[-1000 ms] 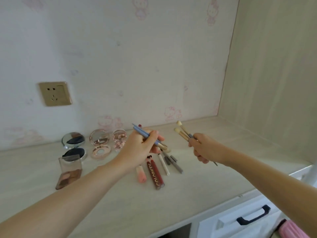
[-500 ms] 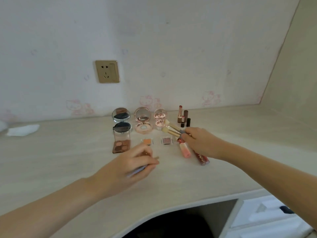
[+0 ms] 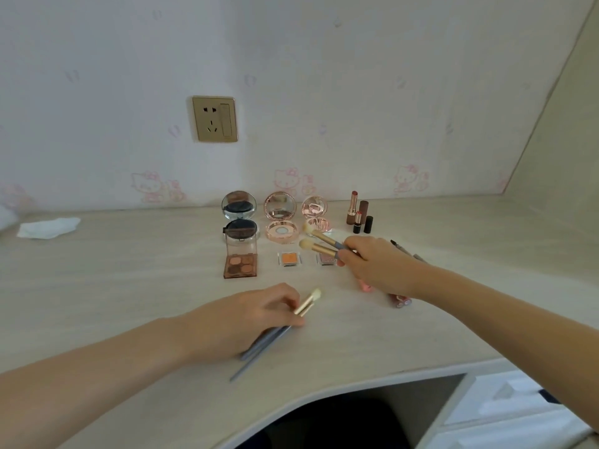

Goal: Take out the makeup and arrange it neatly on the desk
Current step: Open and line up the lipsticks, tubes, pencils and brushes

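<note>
The left hand (image 3: 246, 315) keeps its grip closed around two blue-handled brushes (image 3: 275, 332), which lie low on the counter (image 3: 129, 286), bristles pointing away from the fingers. The right hand (image 3: 372, 264) has its grip clamped on two more brushes (image 3: 324, 244), held above the counter. Just beyond their bristle ends are three open compacts (image 3: 280, 218). Between both grips sit an eyeshadow palette (image 3: 240, 265) and an orange pan (image 3: 289, 258).
</note>
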